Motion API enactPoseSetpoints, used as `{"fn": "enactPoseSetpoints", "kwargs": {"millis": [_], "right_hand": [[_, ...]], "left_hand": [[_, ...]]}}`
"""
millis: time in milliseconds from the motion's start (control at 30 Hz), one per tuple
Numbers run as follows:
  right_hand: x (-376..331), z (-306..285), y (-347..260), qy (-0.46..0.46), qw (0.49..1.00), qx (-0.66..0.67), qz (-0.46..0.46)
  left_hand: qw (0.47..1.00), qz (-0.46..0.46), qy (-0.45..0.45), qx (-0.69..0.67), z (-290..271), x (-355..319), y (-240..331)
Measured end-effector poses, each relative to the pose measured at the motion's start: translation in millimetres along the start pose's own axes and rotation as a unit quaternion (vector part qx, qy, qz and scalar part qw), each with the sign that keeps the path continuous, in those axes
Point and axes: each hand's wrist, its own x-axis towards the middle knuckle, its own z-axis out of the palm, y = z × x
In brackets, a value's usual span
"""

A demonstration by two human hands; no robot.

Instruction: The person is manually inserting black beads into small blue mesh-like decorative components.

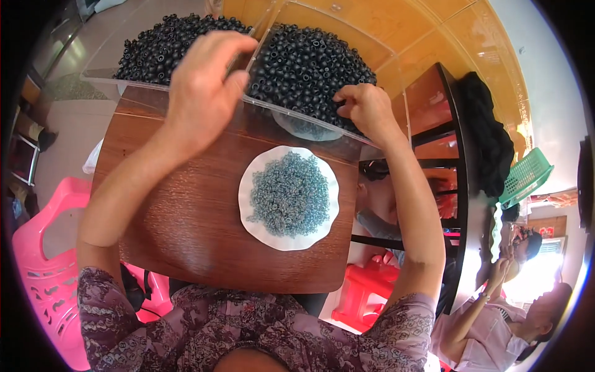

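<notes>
Pink chair (43,273) is sitting left of the table (186,229); left hand (204,87) is hovering over the table's far edge, fingers curled loosely together, tips touching the divider of the clear bin (260,34), whether pinching anything I cannot tell; black beads (304,65) are heaping in both bin halves beyond the table; white plate (251,217) of small blue-grey beads (288,193) is lying on the table's middle; right hand (369,108) is resting at the table's far right corner, fingertips pressed together into the black beads; green basket (527,173) is standing well right of the table.
</notes>
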Motion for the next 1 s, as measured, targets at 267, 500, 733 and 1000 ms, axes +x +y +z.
{"fn": "enactPoseSetpoints", "kwargs": {"millis": [267,500,733,1000], "right_hand": [[19,7,0,-0.056,0.993,-0.102,-0.006],[-1,-21,-27,0.043,0.988,0.131,0.069],[11,0,4,-0.061,0.997,0.04,-0.006],[20,15,8,-0.053,0.993,-0.009,-0.104]], "left_hand": [[0.985,-0.067,-0.026,-0.159,7,-36,41],[0.948,-0.154,-0.007,-0.28,22,-50,58],[0.946,-0.153,-0.01,-0.285,32,-34,61],[0.925,-0.203,-0.029,-0.321,35,-44,61]]}}
